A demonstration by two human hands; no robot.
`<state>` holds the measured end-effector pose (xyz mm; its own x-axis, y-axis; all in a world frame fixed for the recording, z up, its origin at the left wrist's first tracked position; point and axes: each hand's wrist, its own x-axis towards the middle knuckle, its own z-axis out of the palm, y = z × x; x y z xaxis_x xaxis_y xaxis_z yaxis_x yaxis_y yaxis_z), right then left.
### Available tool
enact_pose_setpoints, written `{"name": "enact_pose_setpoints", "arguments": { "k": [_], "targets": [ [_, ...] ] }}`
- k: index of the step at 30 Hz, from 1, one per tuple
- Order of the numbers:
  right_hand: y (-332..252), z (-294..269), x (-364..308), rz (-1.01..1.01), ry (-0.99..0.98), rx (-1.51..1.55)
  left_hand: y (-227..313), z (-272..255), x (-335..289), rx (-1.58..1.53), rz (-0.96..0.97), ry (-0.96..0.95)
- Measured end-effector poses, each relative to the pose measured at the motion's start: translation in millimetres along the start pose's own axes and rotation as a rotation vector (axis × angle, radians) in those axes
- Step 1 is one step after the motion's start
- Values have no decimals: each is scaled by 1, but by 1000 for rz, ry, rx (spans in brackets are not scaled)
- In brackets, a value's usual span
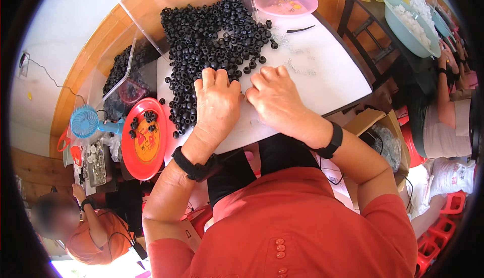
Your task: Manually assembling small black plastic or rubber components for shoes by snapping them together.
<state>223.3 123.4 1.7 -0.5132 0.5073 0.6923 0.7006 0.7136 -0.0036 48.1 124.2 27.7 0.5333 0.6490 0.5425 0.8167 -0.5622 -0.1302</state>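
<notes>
A large heap of small black round pieces with holes (201, 36) spreads over the white table (333, 76). At the heap's near edge, my left hand (218, 99) has its fingers curled down, with black pieces beside and beyond it. Just to its right, my right hand (276, 95) is closed in a similar curl, thumb side toward the left hand. Both hands hide their own fingertips, so whatever they grip does not show. Small clear pieces (302, 69) lie scattered right of the heap, near a thin black strip (300, 29).
A pink basin (308, 0) stands at the table's back. On the left are a red tray (130, 162) with several black pieces, a blue fan (84, 121) and a clear plastic bin (132, 66). A cardboard box (359, 121) sits right. Other people work at both sides.
</notes>
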Motion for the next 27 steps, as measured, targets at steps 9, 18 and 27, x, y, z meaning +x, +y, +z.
{"name": "enact_pose_setpoints", "arguments": {
  "k": [9, 18, 27],
  "targets": [
    [-10, 2, 1, 88, 6, 59, 11, -48, -33, -325, -120, 58],
    [-16, 8, 6, 89, -81, 55, 30, -34, -70, -530, -310, 63],
    [-7, -7, -9, 180, 25, 108, 28, -37, -86, -586, -356, 115]
  ]
}}
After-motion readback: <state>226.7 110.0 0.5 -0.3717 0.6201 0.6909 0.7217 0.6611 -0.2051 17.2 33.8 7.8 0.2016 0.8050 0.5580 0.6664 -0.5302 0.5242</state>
